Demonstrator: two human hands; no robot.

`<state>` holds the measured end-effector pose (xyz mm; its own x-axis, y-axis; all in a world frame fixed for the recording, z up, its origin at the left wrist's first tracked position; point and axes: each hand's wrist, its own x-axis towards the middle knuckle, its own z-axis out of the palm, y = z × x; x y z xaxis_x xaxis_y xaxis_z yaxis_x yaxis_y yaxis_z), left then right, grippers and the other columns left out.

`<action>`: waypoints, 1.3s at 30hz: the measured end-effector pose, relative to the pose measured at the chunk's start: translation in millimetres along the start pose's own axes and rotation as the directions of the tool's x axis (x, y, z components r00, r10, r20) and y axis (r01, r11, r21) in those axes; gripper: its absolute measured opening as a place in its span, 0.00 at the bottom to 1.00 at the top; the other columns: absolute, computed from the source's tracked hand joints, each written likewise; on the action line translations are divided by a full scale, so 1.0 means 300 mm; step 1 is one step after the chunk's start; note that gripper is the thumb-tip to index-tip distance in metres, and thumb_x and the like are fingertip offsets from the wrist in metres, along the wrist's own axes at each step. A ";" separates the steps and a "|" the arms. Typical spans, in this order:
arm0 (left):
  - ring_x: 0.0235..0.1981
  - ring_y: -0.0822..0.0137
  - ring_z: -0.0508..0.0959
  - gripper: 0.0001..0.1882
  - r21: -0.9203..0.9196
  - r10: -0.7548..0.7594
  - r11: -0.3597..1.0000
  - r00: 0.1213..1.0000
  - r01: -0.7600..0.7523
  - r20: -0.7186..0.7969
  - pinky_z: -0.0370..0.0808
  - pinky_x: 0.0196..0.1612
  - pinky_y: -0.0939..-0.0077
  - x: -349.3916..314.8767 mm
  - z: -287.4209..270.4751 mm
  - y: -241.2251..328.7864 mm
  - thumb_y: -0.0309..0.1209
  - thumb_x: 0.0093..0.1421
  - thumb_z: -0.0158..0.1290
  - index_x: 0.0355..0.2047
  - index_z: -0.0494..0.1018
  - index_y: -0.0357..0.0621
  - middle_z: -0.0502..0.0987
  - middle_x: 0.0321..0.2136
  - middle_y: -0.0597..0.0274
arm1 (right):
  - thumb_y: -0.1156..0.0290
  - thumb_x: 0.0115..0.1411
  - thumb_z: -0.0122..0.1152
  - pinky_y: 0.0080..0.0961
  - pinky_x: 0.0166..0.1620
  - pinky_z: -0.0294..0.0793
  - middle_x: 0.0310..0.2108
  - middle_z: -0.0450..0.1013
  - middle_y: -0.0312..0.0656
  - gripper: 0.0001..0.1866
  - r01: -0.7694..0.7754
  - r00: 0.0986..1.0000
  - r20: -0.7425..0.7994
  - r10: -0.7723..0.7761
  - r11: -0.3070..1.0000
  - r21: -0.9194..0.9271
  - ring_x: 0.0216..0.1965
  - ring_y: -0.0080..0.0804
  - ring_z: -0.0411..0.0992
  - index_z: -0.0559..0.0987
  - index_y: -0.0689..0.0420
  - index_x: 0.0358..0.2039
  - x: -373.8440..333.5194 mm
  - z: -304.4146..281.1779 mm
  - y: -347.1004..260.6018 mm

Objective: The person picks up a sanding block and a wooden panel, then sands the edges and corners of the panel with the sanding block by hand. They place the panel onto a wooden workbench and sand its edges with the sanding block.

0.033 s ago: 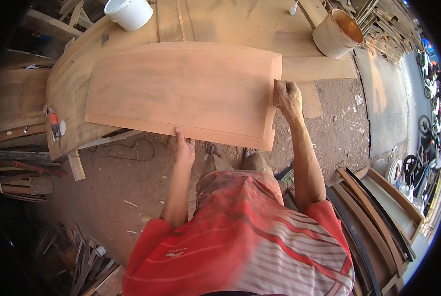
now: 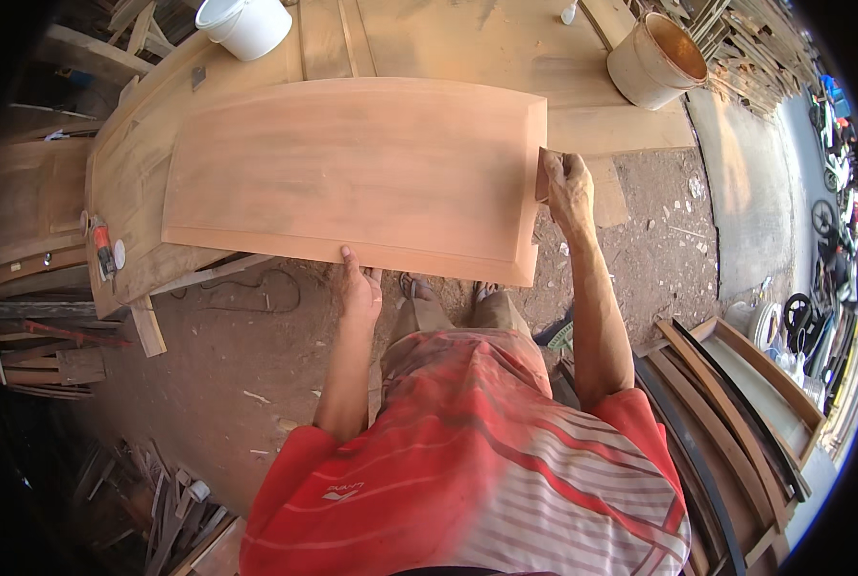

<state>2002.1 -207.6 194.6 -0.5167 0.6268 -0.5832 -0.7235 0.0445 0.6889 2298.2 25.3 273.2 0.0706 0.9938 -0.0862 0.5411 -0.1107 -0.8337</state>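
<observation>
Presumably stiff and moderately heavy, the wooden panel (image 2: 352, 173) suits gripping by its edges; left hand (image 2: 360, 292) holds the near edge, right hand (image 2: 571, 192) pinches a brown sheet (image 2: 543, 177).

White bucket (image 2: 248, 31) upper left; stained bucket (image 2: 640, 72) upper right; red power tool (image 2: 102, 247) at worktable's (image 2: 438, 43) left end.

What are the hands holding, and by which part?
The left hand holds the wooden panel by its near edge, thumb on top; the right hand holds the brown sandpaper by its right side.
</observation>
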 end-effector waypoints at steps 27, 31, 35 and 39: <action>0.66 0.44 0.67 0.31 0.598 0.388 -0.530 0.455 -0.601 0.801 0.61 0.69 0.47 0.800 0.691 0.288 0.46 0.68 0.56 0.65 0.70 0.42 0.72 0.63 0.46 | 0.66 0.65 0.64 0.48 0.45 0.76 0.41 0.73 0.52 0.13 0.089 0.993 0.108 -0.053 0.926 -0.366 0.44 0.55 0.75 0.78 0.57 0.47 -0.076 -0.057 0.039; 0.68 0.45 0.66 0.30 0.596 0.363 -0.554 0.476 -0.581 0.801 0.60 0.69 0.46 0.789 0.696 0.285 0.46 0.68 0.55 0.64 0.71 0.43 0.71 0.65 0.46 | 0.66 0.65 0.64 0.47 0.45 0.76 0.40 0.73 0.53 0.12 0.131 0.989 0.109 -0.099 0.933 -0.336 0.43 0.55 0.75 0.76 0.58 0.43 0.036 0.000 0.078; 0.69 0.45 0.66 0.28 0.564 0.327 -0.565 0.463 -0.602 0.823 0.60 0.70 0.46 0.796 0.711 0.297 0.45 0.67 0.56 0.63 0.73 0.43 0.69 0.67 0.46 | 0.65 0.66 0.63 0.47 0.46 0.77 0.41 0.74 0.52 0.12 0.194 0.978 0.005 -0.208 0.903 -0.382 0.43 0.55 0.75 0.74 0.59 0.40 0.355 0.135 -0.021; 0.69 0.45 0.66 0.28 0.579 0.327 -0.517 0.480 -0.630 0.814 0.59 0.70 0.46 0.796 0.723 0.290 0.43 0.66 0.57 0.62 0.73 0.43 0.70 0.67 0.47 | 0.65 0.68 0.62 0.47 0.45 0.77 0.39 0.75 0.52 0.11 0.278 0.953 0.001 -0.304 0.870 -0.408 0.42 0.55 0.76 0.75 0.60 0.39 0.537 0.198 -0.028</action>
<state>1914.9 114.8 208.7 -0.1118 0.9486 0.2961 0.9649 0.0324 0.2607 2255.3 187.1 233.9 -0.0978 0.9804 0.1712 0.8321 0.1750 -0.5263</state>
